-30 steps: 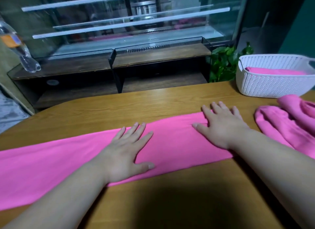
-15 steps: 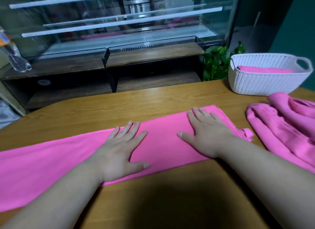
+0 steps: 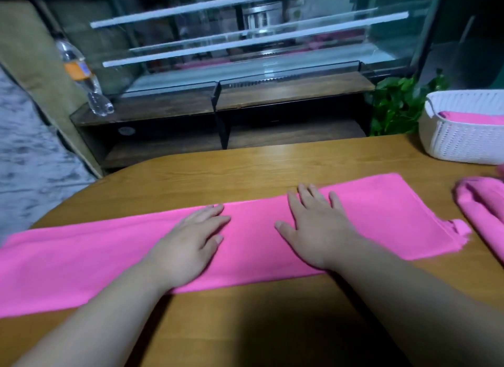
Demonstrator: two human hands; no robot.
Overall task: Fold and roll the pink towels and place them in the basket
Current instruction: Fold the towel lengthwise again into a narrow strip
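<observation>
— Towels: how many do you count?
— One long folded pink towel (image 3: 368, 216) lies flat across the counter (image 3: 245, 170). A crumpled pink heap (image 3: 482, 205) sits at the right edge, apart from it; one or several, I cannot tell. More pink cloth (image 3: 471, 118) shows inside the single white basket (image 3: 463, 145), far right.
— What holds the strip down?
— The left hand (image 3: 188, 246) mid-towel and the right hand (image 3: 319, 230) just beside it, both flat, fingers straight, pressing.
— Anything around?
— One green plant (image 3: 395, 107) left of the basket, one plastic bottle (image 3: 81, 74) on the dark shelf (image 3: 163, 107), one glass case (image 3: 272, 47) behind. Both forearms hide parts of the towel's near edge.
</observation>
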